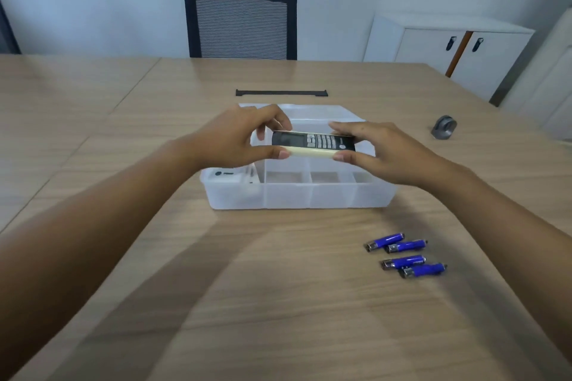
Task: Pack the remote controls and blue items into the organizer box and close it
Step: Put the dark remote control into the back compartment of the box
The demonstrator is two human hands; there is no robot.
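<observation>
A black-faced remote control (312,143) with a cream body hangs level above the organizer box. My left hand (238,139) pinches its left end and my right hand (377,151) pinches its right end. The clear plastic organizer box (297,195) stands open on the table, split into several compartments. A white remote (227,176) lies in its front left compartment. Several blue items (405,254), small cylinders with metal ends, lie on the table at the front right of the box.
A black strip (281,93) lies on the wooden table (185,288) behind the box. A grey round object (444,128) sits at the right. A black mesh chair (240,25) stands at the far edge, and a white cabinet (448,49) is beyond the right side.
</observation>
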